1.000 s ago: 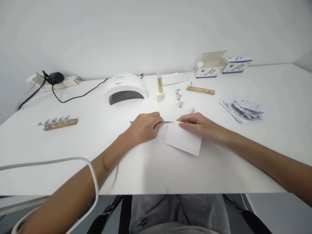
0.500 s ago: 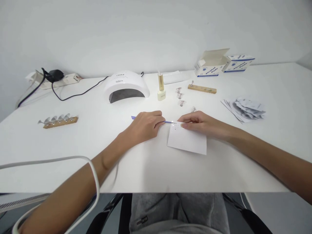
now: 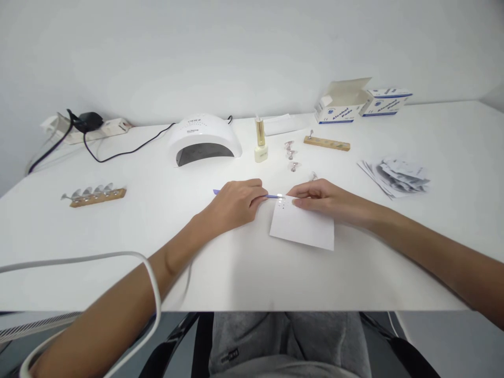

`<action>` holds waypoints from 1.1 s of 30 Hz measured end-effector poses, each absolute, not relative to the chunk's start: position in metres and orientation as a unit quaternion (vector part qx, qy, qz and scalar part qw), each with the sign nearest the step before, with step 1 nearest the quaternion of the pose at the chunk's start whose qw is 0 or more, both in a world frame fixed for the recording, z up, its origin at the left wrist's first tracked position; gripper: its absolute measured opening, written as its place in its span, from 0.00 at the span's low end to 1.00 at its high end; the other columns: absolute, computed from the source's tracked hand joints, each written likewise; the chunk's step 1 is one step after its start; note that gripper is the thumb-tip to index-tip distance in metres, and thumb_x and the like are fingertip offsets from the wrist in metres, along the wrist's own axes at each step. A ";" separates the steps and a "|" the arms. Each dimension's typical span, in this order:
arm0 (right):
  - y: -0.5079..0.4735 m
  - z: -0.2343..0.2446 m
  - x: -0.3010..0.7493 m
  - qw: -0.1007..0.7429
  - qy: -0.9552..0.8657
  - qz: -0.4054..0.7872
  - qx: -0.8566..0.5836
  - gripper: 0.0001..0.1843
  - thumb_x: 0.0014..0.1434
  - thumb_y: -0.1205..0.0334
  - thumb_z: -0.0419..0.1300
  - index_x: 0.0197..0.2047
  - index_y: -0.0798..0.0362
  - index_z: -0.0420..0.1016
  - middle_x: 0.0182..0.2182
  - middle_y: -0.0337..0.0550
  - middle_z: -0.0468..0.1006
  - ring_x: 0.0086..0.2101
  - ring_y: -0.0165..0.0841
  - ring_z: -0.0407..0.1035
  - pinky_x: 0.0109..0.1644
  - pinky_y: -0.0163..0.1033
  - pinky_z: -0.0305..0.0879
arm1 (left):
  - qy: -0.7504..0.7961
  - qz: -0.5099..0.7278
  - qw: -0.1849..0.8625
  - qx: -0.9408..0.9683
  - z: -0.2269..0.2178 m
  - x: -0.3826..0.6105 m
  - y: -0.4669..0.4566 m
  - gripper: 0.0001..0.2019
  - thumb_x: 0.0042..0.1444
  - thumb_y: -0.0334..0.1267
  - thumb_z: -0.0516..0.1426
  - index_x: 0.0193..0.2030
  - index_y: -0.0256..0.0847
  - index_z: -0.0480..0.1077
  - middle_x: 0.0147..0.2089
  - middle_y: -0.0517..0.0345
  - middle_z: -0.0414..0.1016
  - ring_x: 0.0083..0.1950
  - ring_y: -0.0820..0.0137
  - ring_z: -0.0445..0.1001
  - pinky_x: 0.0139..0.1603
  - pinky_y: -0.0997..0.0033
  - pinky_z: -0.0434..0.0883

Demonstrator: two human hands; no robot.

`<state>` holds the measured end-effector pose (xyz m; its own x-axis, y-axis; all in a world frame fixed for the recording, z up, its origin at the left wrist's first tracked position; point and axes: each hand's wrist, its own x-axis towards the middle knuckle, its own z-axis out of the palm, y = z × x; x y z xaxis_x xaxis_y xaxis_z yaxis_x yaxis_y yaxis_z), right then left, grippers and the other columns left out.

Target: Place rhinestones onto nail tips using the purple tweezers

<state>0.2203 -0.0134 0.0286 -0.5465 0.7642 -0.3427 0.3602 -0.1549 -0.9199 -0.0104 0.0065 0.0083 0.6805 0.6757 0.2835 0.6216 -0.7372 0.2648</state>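
Observation:
My left hand (image 3: 239,202) is closed around slim purple tweezers (image 3: 273,197), whose wider end sticks out behind the fingers. Their narrow tip rests at or just over the top left corner of a white sheet (image 3: 303,226). Small shiny dots (image 3: 282,203) are scattered on that corner; whether the tip grips one is too small to tell. Thumb and fingers of my right hand (image 3: 315,197) pinch the sheet's upper edge, holding it tilted above the table. Just beyond the right hand lies a clear nail tip on a small stand (image 3: 313,176).
Behind stand a white nail lamp (image 3: 205,136), a gold-capped polish bottle (image 3: 260,147), and several nail tips (image 3: 291,155). Wooden holders (image 3: 331,144) lie right and left. Foil packets (image 3: 401,178) and alcohol pad boxes (image 3: 340,111) sit right. A white cable (image 3: 149,270) crosses my left forearm.
Both hands stay almost in place. The tweezers have shifted very slightly to the right over the sheet's corner.

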 end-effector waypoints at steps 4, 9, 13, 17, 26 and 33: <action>-0.014 0.029 0.220 0.165 -0.625 0.616 -0.450 0.18 0.57 0.55 0.58 0.47 0.54 0.76 0.34 0.44 0.79 0.32 0.34 0.72 0.30 0.35 0.66 | 0.353 0.187 0.079 0.913 0.008 -0.010 0.006 0.15 0.61 0.33 0.48 0.29 0.37 0.75 0.29 0.56 0.72 0.26 0.75 0.66 0.27 0.73 0.61; -0.014 0.028 0.220 0.162 -0.615 0.624 -0.453 0.18 0.58 0.54 0.59 0.47 0.54 0.77 0.36 0.45 0.80 0.33 0.35 0.73 0.32 0.36 0.67 | 0.362 0.177 0.078 0.912 0.011 -0.012 0.007 0.14 0.61 0.33 0.50 0.31 0.38 0.76 0.31 0.56 0.72 0.27 0.75 0.67 0.27 0.73 0.60; -0.014 0.027 0.220 0.161 -0.604 0.632 -0.457 0.18 0.58 0.54 0.59 0.48 0.54 0.77 0.37 0.47 0.80 0.34 0.37 0.74 0.34 0.38 0.68 | 0.359 0.169 0.062 0.916 0.016 -0.013 0.006 0.12 0.61 0.35 0.51 0.34 0.40 0.77 0.33 0.56 0.72 0.27 0.75 0.66 0.26 0.73 0.59; -0.014 0.028 0.220 0.162 -0.599 0.632 -0.464 0.17 0.58 0.55 0.60 0.48 0.53 0.77 0.37 0.46 0.80 0.35 0.37 0.74 0.34 0.38 0.68 | 0.355 0.169 0.055 0.918 0.018 -0.014 0.005 0.13 0.62 0.37 0.51 0.36 0.41 0.77 0.35 0.56 0.72 0.27 0.76 0.66 0.27 0.73 0.60; -0.014 0.027 0.219 0.170 -0.606 0.627 -0.460 0.18 0.57 0.54 0.60 0.47 0.54 0.77 0.35 0.46 0.80 0.32 0.35 0.74 0.32 0.37 0.67 | 0.358 0.174 0.062 0.915 0.017 -0.015 0.006 0.14 0.62 0.35 0.51 0.33 0.40 0.77 0.34 0.56 0.72 0.28 0.76 0.66 0.27 0.73 0.60; -0.012 0.024 0.219 0.171 -0.606 0.624 -0.463 0.19 0.57 0.54 0.61 0.48 0.54 0.77 0.34 0.46 0.80 0.31 0.34 0.73 0.30 0.36 0.65 | 0.359 0.182 0.085 0.912 0.015 -0.014 0.007 0.13 0.62 0.35 0.52 0.31 0.40 0.77 0.32 0.58 0.71 0.27 0.76 0.65 0.27 0.73 0.60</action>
<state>0.2195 -0.0125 0.0239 -0.5123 0.7745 -0.3711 0.3485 -0.2075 -0.9141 -0.0136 0.0069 0.0147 0.6762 0.6854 0.2703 0.6240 -0.7278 0.2845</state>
